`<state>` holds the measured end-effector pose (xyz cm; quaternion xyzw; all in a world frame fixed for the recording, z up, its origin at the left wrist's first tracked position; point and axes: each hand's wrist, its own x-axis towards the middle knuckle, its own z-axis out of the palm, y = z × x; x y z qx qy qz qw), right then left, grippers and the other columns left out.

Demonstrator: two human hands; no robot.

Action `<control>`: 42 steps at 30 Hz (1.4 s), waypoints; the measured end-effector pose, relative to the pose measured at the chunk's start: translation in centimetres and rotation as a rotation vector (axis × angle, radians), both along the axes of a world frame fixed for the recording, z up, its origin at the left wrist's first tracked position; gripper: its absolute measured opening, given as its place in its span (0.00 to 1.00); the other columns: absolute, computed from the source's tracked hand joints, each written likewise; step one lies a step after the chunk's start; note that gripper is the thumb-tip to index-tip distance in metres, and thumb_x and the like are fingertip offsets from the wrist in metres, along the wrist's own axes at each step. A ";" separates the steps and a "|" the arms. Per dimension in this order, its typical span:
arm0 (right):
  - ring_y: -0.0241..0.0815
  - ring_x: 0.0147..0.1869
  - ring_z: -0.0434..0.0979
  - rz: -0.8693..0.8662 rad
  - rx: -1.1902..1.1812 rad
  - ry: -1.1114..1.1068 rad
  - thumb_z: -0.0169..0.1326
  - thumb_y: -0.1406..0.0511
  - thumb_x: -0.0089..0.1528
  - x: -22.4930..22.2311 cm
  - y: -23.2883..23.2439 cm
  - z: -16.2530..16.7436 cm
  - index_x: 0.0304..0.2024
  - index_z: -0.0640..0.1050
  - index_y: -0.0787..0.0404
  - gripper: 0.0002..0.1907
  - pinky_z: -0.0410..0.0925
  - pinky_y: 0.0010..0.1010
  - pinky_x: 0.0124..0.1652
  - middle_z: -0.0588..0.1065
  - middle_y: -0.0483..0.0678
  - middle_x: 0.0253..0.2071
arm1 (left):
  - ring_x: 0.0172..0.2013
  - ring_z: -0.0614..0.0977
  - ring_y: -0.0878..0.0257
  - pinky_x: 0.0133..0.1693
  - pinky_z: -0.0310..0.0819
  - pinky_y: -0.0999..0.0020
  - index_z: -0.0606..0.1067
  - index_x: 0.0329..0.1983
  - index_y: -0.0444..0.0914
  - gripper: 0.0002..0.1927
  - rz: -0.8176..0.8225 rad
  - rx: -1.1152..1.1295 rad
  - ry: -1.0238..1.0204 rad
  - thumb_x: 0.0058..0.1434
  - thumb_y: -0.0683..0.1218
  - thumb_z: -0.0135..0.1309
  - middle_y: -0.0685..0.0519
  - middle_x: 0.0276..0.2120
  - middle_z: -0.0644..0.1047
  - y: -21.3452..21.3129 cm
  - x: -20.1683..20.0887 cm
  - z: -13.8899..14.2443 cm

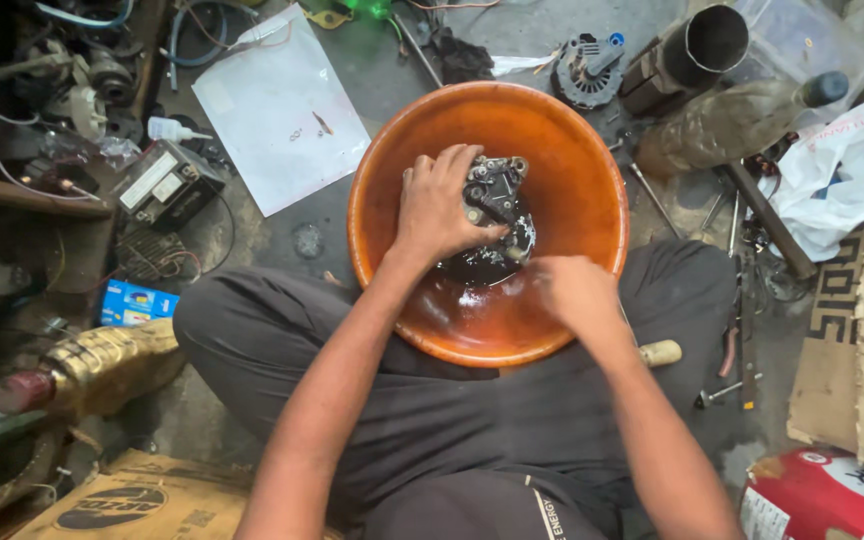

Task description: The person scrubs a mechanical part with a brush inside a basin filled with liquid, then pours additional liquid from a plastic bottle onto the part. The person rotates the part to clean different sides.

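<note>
In the middle of the cluttered floor, an orange basin (572, 190) sits between the person's knees; inside, the left hand (437, 205) grips a dark metal engine part (495, 192) over oily liquid (482, 268). The right hand (574, 290), blurred, grip unclear. Wet metal could slip and splash

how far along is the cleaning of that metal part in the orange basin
Done: the dark metal part sits in the orange basin, wet with dark liquid. In hand: left hand grips it, right hand blurred beside it. Left: it looks grimy, not lifted out.
</note>
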<state>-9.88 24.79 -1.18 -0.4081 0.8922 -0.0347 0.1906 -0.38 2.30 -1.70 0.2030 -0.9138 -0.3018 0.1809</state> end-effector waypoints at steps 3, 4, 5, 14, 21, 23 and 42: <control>0.58 0.42 0.81 -0.229 -0.314 -0.040 0.57 0.60 0.63 -0.1 2.0 5.0 0.52 0.82 0.49 0.15 0.73 0.43 0.38 0.81 0.54 0.38 | 0.52 0.73 0.44 0.57 0.68 0.49 0.68 0.64 0.36 0.56 -0.076 0.045 0.065 0.32 0.62 0.74 0.45 0.60 0.73 -0.6 -0.1 -0.7; 0.55 0.43 0.82 -0.175 -0.445 -0.084 0.57 0.61 0.64 0.1 1.7 6.0 0.54 0.81 0.50 0.15 0.73 0.41 0.40 0.81 0.53 0.40 | 0.52 0.73 0.43 0.58 0.68 0.51 0.68 0.64 0.36 0.56 -0.098 0.064 0.087 0.33 0.61 0.74 0.44 0.60 0.72 -0.8 -0.1 -0.9; 0.52 0.45 0.83 -0.123 -0.574 -0.128 0.56 0.63 0.66 0.5 1.1 6.6 0.55 0.80 0.51 0.15 0.74 0.39 0.41 0.81 0.52 0.42 | 0.53 0.73 0.43 0.59 0.68 0.52 0.68 0.65 0.36 0.55 -0.116 0.068 0.095 0.33 0.61 0.74 0.44 0.60 0.72 -1.0 -0.1 -1.1; 0.56 0.34 0.76 0.048 -0.566 -0.044 0.57 0.68 0.65 0.6 -2.7 6.3 0.55 0.80 0.56 0.16 0.67 0.44 0.35 0.73 0.55 0.30 | 0.59 0.75 0.48 0.61 0.66 0.56 0.71 0.64 0.39 0.53 -0.294 0.182 0.089 0.32 0.59 0.76 0.47 0.63 0.74 -3.1 0.0 -1.7; 0.58 0.37 0.77 0.032 -0.587 -0.083 0.56 0.67 0.67 0.0 -1.9 6.3 0.56 0.80 0.56 0.15 0.68 0.45 0.38 0.74 0.56 0.33 | 0.58 0.72 0.42 0.62 0.64 0.52 0.67 0.66 0.38 0.58 -0.331 0.153 0.040 0.30 0.57 0.77 0.43 0.63 0.71 -3.0 -0.4 -0.8; 0.58 0.40 0.79 0.045 -0.543 -0.090 0.57 0.64 0.65 -0.4 -0.6 6.8 0.54 0.81 0.55 0.14 0.70 0.44 0.39 0.77 0.55 0.37 | 0.59 0.71 0.40 0.62 0.64 0.52 0.65 0.68 0.38 0.60 -0.363 0.180 0.037 0.28 0.55 0.77 0.42 0.64 0.69 -3.5 0.0 -0.6; 0.60 0.46 0.82 -0.146 -0.419 -0.173 0.53 0.67 0.64 3.3 1.4 5.7 0.53 0.80 0.58 0.15 0.73 0.46 0.41 0.80 0.60 0.42 | 0.70 0.66 0.43 0.71 0.60 0.54 0.60 0.71 0.37 0.60 -0.114 0.490 0.296 0.34 0.51 0.78 0.40 0.69 0.65 -0.6 1.1 -3.5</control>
